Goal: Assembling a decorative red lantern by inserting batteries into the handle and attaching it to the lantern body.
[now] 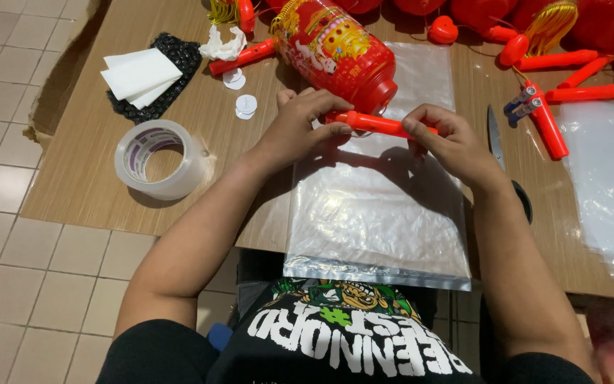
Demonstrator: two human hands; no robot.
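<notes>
While both hands pinch red stick [381,125] | clear bag [378,213] overhangs table edge [129,222]

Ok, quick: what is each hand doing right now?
Left hand: closed on one end of the red plastic stick.
Right hand: closed on the stick's other end.

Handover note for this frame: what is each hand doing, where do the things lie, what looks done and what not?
Left hand and right hand both grip one red stick handle, held level above a clear plastic bag lying flat on the table.
The red lantern lies on its side just behind the handle, touching the bag's far end.
Tape roll stands to the left; scissors and more red handles lie to the right; another clear bag far right.
Done: bag laid out.
Left: lantern and handle are not in the bag; bag unsealed.
</notes>
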